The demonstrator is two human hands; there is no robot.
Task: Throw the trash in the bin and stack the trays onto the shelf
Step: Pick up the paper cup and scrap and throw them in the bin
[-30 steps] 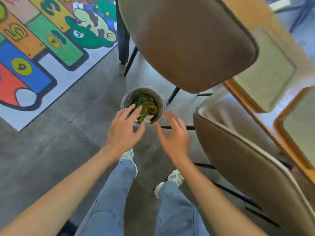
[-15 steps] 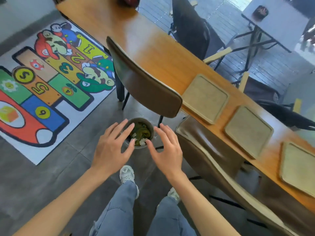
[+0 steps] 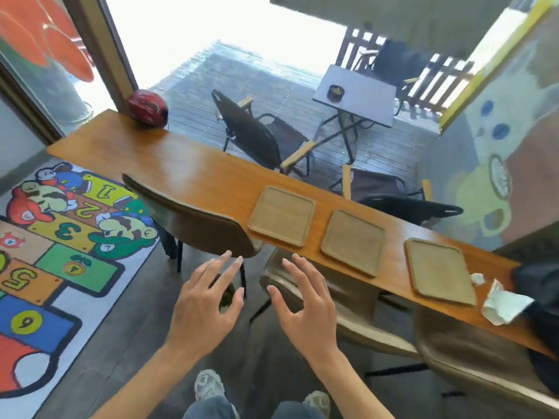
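Grey floor tiles run under everything, with a colourful numbered hopscotch rug spread on the left. Nearest are two knees in blue jeans and a pair of pale sneakers. Just above them the left hand and the right hand hover side by side over the floor, palms down, fingers spread and straight, holding nothing. Between the left hand's fingers a small bin peeps out on the floor, mostly hidden, with something green inside. Beyond the hands stand brown chairs: one to the left with its back toward the viewer, another behind the right hand, and a third at the near right. Past the chairs a long wooden counter runs from far left to near right. Three flat tan trays lie on it in a row, apart from one another: a left tray, a middle tray and a right tray. Just right of the last tray sit a small paper scrap and a crumpled white napkin, next to something dark at the edge. A red helmet rests on the counter's far left end. Farther off, a deck holds dark folding chairs and a small grey table.
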